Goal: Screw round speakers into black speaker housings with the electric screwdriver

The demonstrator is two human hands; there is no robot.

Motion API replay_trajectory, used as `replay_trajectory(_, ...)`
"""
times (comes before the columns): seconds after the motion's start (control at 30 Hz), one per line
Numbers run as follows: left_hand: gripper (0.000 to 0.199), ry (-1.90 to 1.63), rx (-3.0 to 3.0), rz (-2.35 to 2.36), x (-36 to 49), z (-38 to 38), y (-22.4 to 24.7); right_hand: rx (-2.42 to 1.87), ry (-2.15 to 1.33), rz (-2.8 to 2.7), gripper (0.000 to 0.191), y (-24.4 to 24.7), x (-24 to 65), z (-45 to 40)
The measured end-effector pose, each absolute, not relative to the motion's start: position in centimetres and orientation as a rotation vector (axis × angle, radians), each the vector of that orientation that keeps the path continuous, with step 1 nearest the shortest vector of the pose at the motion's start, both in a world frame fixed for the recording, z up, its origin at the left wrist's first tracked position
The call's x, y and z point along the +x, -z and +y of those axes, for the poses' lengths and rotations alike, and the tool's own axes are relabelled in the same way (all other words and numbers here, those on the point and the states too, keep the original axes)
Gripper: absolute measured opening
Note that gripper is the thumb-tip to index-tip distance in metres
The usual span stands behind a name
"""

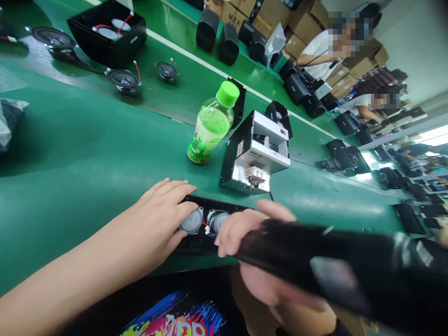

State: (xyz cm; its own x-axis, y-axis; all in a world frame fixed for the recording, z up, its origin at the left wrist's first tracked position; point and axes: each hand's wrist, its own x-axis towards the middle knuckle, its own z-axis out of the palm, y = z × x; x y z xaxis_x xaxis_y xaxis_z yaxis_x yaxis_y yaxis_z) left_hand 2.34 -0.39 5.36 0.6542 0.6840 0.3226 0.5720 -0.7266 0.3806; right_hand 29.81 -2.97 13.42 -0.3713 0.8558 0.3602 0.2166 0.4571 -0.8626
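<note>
A black speaker panel (198, 243) lies on the green bench, carrying two round silver-backed speakers, the left one (192, 222) and the right one (217, 219). Between them shows a red wire with a white connector (207, 229). My left hand (168, 210) grips the panel's left end, fingers over its far side and thumb by the near side, touching the left speaker. My right hand (245, 233) is wrapped round a long, blurred black object (301, 247), seemingly a power tool. It hides the panel's right part; the object's tip cannot be made out.
A green-capped bottle (211, 128) and a silver and black machine (257, 154) stand beyond the panel. Loose speakers (123, 81) and an open black box (108, 35) are at the back left. A plastic bag (10, 121) lies far left. People work across the bench.
</note>
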Motion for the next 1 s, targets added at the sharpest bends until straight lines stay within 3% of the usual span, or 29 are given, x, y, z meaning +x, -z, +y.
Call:
replay_trajectory(0.17,0.049,-0.622,2.607,1.007,1.3,0.5,-4.6,-1.0,-0.695,-1.749,0.069,-17.7,33.0,1.5)
replay_trajectory(0.3,0.039,-0.715,2.587,1.032,1.2,0.8,-3.2,-0.921,-0.408,-1.412,0.075,-18.3,34.2,3.8)
replay_trajectory(0.43,0.031,-0.773,2.563,1.088,1.5,0.6,-2.7,-0.879,-0.48,-1.282,0.081,-16.7,33.5,5.8)
replay_trajectory(0.8,0.031,-0.755,2.595,1.042,1.4,0.2,-3.8,-0.857,-0.721,-1.153,0.067,-17.3,34.2,2.5)
replay_trajectory(1.0,0.038,-0.724,2.539,1.043,1.5,-0.1,-4.0,-0.876,-0.97,-1.21,0.043,-19.8,32.3,-1.0)
